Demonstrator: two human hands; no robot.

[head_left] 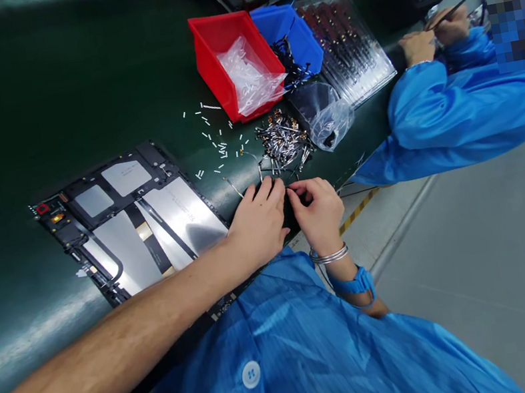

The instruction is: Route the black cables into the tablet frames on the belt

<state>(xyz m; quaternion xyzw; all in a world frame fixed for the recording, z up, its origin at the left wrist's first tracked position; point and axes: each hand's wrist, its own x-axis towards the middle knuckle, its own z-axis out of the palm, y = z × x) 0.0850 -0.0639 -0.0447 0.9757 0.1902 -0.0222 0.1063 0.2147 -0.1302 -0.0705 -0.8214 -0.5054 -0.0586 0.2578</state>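
Note:
My left hand [259,221] and my right hand [316,210] meet at the near edge of the dark green bench [24,110], fingertips pinched together on something small and dark that I cannot make out. Just beyond them lies a pile of small metal cable connectors [283,140], with white scraps [215,140] scattered to its left. An opened tablet back [130,223] with silver shields and flat cables lies left of my left hand. My right wrist wears a metal bangle and a blue strap.
A red bin [218,62] holding a plastic bag, a blue bin [295,35], a clear bag [328,120] and a clear tray of parts [351,49] stand further back. A co-worker in a blue coat [470,105] works at the right with a tool. Grey floor lies lower right.

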